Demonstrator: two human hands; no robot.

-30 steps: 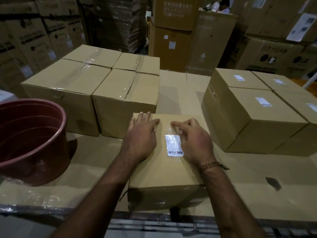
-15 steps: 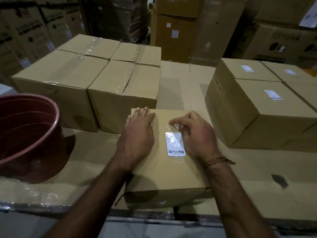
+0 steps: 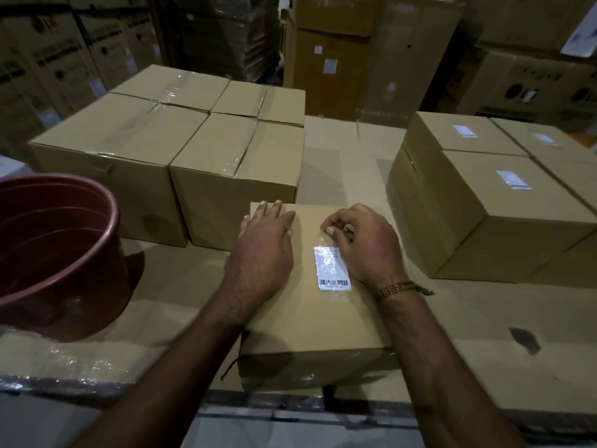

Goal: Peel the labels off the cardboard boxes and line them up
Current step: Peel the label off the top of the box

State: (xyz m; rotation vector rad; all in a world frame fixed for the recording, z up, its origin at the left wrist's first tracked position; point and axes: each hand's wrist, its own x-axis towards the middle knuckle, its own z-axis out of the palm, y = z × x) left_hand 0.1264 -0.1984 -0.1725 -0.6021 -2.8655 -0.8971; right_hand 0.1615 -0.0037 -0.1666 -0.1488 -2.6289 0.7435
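Observation:
A small cardboard box [image 3: 310,321] stands in front of me on the cardboard-covered surface. A white barcode label [image 3: 332,268] under clear tape is stuck on its top. My left hand [image 3: 261,250] lies flat on the box top, left of the label, fingers straight. My right hand [image 3: 361,244] is at the label's far end, thumb and fingers pinching the lifted clear tape edge [image 3: 323,239]. The rest of the label lies flat.
Bare taped boxes [image 3: 235,169] are lined up at the back left. Boxes with white labels [image 3: 484,208] stand at the right. A dark red plastic tub [image 3: 55,250] sits at the left. Stacked warehouse cartons [image 3: 332,56] fill the background.
My right fingers have curled tighter and raised the clear tape edge at the label's far end. The left hand stays flat on the box. The camera has tipped down slightly.

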